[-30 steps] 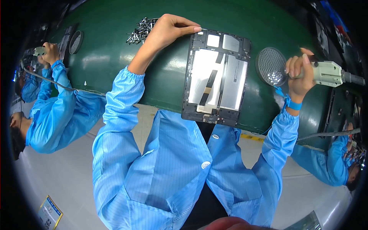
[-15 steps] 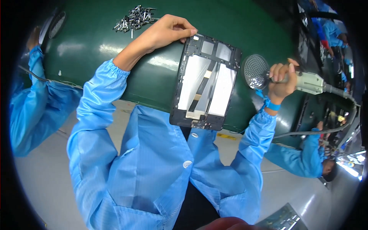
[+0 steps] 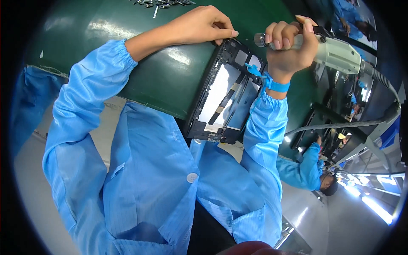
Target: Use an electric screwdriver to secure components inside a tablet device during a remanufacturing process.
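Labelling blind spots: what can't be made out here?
Head view: tablet, right edge partly hidden by strap and sleeve; underside faces away.
Head view: tool, grip covered by right hand.
Head view: pile, cut off by the top edge.
Head view: lower-right co-worker, handwork too small to read.

one opened tablet (image 3: 222, 100), one power tool (image 3: 340, 55), one wrist strap (image 3: 278, 86).
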A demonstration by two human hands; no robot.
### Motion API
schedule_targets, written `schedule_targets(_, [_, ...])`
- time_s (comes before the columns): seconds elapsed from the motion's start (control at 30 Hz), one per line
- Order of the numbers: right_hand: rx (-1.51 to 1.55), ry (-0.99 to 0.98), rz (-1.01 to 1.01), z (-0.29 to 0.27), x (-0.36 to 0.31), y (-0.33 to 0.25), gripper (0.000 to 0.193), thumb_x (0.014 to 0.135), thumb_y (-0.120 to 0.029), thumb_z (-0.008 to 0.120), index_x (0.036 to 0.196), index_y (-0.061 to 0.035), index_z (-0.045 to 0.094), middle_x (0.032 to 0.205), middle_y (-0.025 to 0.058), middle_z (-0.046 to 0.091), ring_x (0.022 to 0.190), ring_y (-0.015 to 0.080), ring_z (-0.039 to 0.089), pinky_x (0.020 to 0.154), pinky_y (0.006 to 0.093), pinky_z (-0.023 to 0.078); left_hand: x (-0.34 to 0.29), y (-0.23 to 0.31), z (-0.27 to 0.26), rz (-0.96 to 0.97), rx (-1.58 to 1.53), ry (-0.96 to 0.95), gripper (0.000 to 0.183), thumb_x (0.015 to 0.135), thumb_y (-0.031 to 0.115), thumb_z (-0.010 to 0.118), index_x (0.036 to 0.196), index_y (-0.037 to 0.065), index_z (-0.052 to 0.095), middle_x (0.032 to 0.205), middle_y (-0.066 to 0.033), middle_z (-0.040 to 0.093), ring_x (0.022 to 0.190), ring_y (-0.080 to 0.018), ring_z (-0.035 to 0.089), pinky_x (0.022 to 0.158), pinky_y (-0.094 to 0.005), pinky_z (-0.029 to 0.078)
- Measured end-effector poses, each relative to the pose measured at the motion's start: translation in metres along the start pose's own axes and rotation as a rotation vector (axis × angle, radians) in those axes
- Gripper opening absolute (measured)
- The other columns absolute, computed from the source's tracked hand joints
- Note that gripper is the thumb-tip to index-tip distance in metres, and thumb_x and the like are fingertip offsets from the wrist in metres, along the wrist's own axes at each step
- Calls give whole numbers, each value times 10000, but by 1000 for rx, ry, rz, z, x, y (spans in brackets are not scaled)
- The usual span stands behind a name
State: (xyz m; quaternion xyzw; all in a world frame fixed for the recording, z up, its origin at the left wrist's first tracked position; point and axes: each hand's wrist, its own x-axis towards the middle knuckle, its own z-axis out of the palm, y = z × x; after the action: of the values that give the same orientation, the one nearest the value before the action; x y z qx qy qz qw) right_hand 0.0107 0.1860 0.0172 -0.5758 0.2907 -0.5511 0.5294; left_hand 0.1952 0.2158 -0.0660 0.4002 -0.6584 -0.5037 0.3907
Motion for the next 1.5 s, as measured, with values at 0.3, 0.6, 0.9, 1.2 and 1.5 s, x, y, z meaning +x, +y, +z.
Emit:
schedule_targets(0.3, [63,-25,26,19,-3,14,311,967,-310,459,958,-29,590,496,-22,264,407,120,314,440,318,346,-4,4,-16,-30,-105,-42,240,900,167,671,913,-68,720,738,-133,722,680,-167,697,658,-297,557])
schedule_targets(0.6, [40,-22,-8,19,-8,28,293,976,-299,452,968,-32,572,503,-13,267,415,123,328,440,328,364,-2,-2,-16,-89,-210,-87,185,895,96,670,961,-67,726,758,-110,723,672,-133,676,644,-274,549])
schedule_targets(0.9, [68,-45,6,20,-9,36,303,973,-302,455,988,-23,572,508,-7,275,410,134,337,434,332,367,-4,-9,-16,-97,-298,-124,197,912,87,662,978,-92,711,773,-99,713,676,-121,659,635,-263,543])
schedule_targets(1.2, [75,-57,-3,13,-10,42,316,973,-316,447,970,-27,573,505,-9,274,397,128,330,419,329,363,-4,0,-18,-95,-256,-116,199,907,81,661,974,-101,707,782,-108,715,681,-131,661,636,-266,544])
schedule_targets(1.5, [64,-53,-4,11,-9,42,324,965,-332,461,951,-36,592,497,-11,289,396,118,332,419,324,363,-5,-6,-17,-63,-291,-130,208,905,86,660,966,-109,704,781,-113,714,677,-135,661,629,-269,545])
